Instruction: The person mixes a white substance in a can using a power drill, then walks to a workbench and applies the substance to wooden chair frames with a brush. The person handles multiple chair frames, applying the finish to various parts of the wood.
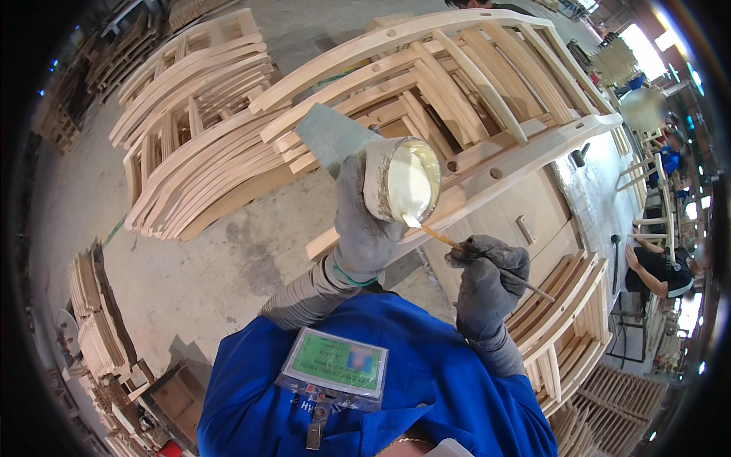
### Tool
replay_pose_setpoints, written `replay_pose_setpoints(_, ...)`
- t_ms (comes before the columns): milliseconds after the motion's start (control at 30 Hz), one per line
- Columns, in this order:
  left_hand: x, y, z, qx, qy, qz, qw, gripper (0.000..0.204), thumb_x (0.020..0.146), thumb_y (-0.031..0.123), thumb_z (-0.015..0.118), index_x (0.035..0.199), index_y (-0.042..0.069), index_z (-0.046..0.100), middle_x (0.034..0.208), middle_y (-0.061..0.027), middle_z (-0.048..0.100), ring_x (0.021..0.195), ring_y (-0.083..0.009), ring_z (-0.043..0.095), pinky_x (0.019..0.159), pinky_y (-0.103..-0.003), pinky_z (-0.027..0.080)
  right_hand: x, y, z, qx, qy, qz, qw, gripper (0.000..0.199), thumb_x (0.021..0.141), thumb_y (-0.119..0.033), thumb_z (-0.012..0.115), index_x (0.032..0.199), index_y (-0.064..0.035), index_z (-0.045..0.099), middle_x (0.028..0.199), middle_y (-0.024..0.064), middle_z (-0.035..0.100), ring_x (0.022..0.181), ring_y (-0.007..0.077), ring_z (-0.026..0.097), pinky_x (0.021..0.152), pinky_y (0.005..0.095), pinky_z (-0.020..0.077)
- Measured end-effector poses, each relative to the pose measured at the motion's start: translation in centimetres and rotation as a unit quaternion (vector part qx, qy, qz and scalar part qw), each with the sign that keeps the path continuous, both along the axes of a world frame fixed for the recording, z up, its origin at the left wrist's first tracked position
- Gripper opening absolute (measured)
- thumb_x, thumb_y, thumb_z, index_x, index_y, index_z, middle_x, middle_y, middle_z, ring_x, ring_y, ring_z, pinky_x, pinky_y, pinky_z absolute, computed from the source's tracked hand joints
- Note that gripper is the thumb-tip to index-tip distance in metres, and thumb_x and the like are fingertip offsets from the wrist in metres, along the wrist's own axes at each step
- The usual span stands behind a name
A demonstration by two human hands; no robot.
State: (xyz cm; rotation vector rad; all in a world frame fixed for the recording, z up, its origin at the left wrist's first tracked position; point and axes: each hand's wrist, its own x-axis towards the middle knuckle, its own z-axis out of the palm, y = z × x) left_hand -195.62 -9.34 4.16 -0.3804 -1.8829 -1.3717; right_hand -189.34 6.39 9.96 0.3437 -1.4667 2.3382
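My left hand (356, 221), in a grey glove, is closed around a stained cup (377, 184) with thick white liquid (413, 181) inside, probably glue. The cup is tilted so its mouth shows. A flat grey-green piece (327, 135) juts out beyond that hand; whether the fingers hold it, I cannot tell. My right hand (491, 280), also gloved, pinches a thin stick (440, 235). Its white-coated tip touches the cup's lower rim. Just beyond both hands lies a curved wooden frame (495, 156) with slats and round holes in its rails.
Stacked curved wooden frames (194, 129) stand at the far left. More frames (560, 320) lie near my right elbow. A wooden board (518, 213) lies under the work, with a mallet-like tool (580, 155) beyond it. A co-worker (666, 266) is at the right.
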Motion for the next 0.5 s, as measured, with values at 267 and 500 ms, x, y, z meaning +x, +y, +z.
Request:
replay_pose_setpoints(267, -1.0, -0.4, -1.1, 0.163, -0.002, -0.099, 0.982, 0.098, 0.071, 0.023, 0.079, 0.139, -0.001, 0.014, 0.130, -0.0166, 0.040, 0.119, -0.0272, 0.045, 0.099, -0.038, 0.041, -3.9, 3.6, 3.2, -0.053, -0.086, -0.018, 0.995, 0.015, 0.085, -0.002, 0.056, 0.100, 0.0024, 0.051, 0.103, 0.0188, 0.061, 0.087, 0.0257, 0.063, 0.075, 0.0374, 0.0558)
replay_pose_setpoints(500, -1.6, -4.4, -1.7, 0.161, -0.092, -0.129, 0.974, 0.094, 0.070, 0.007, 0.076, 0.141, 0.011, 0.014, 0.135, -0.0169, 0.036, 0.120, -0.0292, 0.045, 0.095, -0.040, 0.046, -6.9, 6.6, 0.2, -0.259, -0.167, 0.023, 0.951, 0.020, 0.092, -0.010, 0.051, 0.106, 0.0043, 0.052, 0.104, 0.0167, 0.059, 0.090, 0.0229, 0.061, 0.077, 0.0315, 0.0554)
